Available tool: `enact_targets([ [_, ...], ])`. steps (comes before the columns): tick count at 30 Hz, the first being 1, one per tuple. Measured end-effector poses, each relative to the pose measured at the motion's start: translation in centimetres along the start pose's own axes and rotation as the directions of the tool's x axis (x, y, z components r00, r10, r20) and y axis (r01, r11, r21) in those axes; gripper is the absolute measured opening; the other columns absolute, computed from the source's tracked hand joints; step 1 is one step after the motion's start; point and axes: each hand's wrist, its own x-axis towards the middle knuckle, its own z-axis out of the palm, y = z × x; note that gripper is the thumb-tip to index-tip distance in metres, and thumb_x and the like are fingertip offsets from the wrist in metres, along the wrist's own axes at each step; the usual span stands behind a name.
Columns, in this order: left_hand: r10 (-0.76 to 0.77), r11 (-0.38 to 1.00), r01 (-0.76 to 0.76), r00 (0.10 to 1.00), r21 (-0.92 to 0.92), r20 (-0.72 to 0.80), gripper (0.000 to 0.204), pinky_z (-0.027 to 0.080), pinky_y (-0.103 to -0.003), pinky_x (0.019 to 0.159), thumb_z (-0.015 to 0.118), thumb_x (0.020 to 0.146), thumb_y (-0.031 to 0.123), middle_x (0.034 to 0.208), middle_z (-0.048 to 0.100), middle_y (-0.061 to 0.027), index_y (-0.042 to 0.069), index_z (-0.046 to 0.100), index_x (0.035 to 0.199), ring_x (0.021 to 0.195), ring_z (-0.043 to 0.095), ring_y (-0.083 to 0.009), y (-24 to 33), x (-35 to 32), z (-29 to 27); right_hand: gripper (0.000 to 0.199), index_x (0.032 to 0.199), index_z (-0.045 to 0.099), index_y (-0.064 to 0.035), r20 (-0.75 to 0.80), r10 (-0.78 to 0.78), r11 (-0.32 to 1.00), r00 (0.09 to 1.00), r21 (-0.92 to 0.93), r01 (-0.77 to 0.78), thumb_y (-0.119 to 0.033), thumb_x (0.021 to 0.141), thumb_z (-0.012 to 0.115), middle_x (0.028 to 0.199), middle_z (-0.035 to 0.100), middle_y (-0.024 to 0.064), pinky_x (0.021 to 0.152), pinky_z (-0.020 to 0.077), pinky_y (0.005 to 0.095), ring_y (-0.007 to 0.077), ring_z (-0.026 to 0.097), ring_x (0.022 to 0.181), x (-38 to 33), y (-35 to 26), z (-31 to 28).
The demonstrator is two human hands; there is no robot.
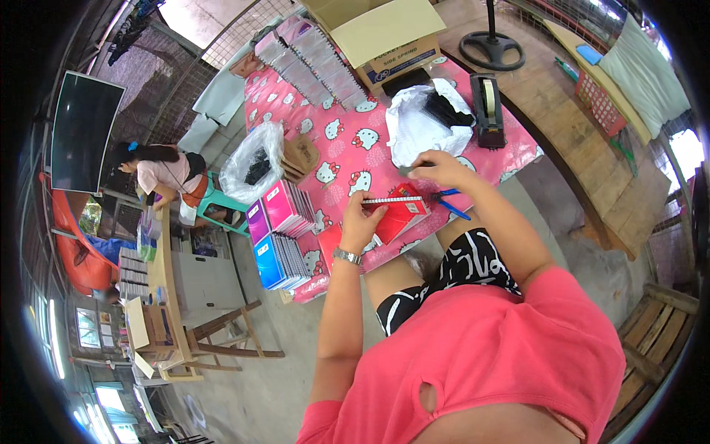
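Note:
My left hand (361,223) is closed on the left end of a red spiral notebook (401,220), its thumb by the bound edge. A pale spiral binding (392,200) runs along the notebook's far edge. My right hand (442,170) is pinched just above the binding's right end; whatever is in its fingertips is too small to make out. Blue-handled pliers (452,205) lie at the notebook's right side, near the table edge. Another red notebook (330,244) shows partly behind my left wrist.
Stacks of blue notebooks (279,263) and pink notebooks (287,207) stand at the left on the pink patterned tablecloth (325,140). White wrapping (414,122) with black coils, a tape dispenser (488,111) and a carton (396,48) sit farther back. A person (166,174) sits at another table.

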Motion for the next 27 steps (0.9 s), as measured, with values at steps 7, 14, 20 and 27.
enact_targets([
  [7, -0.184, 0.851, 0.104, 0.977, -0.514, -0.106, 0.018, 0.047, -0.022, 0.059, 0.065, 0.089, 0.005, 0.087, 0.058, -0.0031, -0.001, 0.054, 0.103, 0.066, 0.055, -0.0093, -2.4, -2.1, 0.0, 0.041, 0.102, 0.066, -0.0104, -0.307, 0.084, 0.698, 0.948, -0.661, -0.276, -0.029, 0.066, 0.075, 0.121, 0.055, 0.0126, 0.098, 0.0397, 0.0472, 0.0375, 0.044, 0.124, -7.7, 6.6, -5.6],
  [14, -0.304, 0.869, 0.212, 0.942, -0.447, -0.145, 0.027, 0.049, -0.023, 0.054, 0.063, 0.092, 0.01, 0.089, 0.059, -0.0052, -0.003, 0.054, 0.113, 0.065, 0.061, -0.0111, -2.8, -3.5, -0.3, 0.051, 0.12, 0.055, -0.0092, -0.131, -0.263, 0.601, 0.956, -0.798, 0.056, -0.023, 0.073, 0.07, 0.126, 0.052, 0.0155, 0.103, 0.0355, 0.046, 0.0339, 0.042, 0.128, -10.0, 5.6, 0.8],
  [20, -0.114, 0.883, -0.06, 0.935, -0.466, -0.335, 0.022, 0.054, -0.025, 0.057, 0.06, 0.092, 0.005, 0.089, 0.057, -0.0058, -0.004, 0.053, 0.111, 0.066, 0.064, -0.0137, -2.2, -4.1, 1.3, 0.055, 0.124, 0.055, -0.0079, 0.009, -0.071, 0.709, 0.997, -0.703, 0.057, -0.024, 0.073, 0.072, 0.119, 0.054, 0.0167, 0.097, 0.0396, 0.0464, 0.0341, 0.049, 0.115, -9.5, 5.4, 1.2],
  [27, -0.218, 0.898, 0.118, 0.956, -0.424, -0.194, 0.021, 0.058, -0.028, 0.064, 0.06, 0.092, 0.004, 0.096, 0.059, -0.0077, -0.002, 0.052, 0.11, 0.069, 0.063, -0.0139, -4.0, -4.3, 0.9, 0.056, 0.124, 0.055, -0.0072, -0.326, -0.327, 0.903, 0.887, -0.386, 0.191, -0.025, 0.073, 0.072, 0.114, 0.054, 0.0186, 0.095, 0.0396, 0.0449, 0.0368, 0.049, 0.108, -9.6, -3.4, 3.7],
])
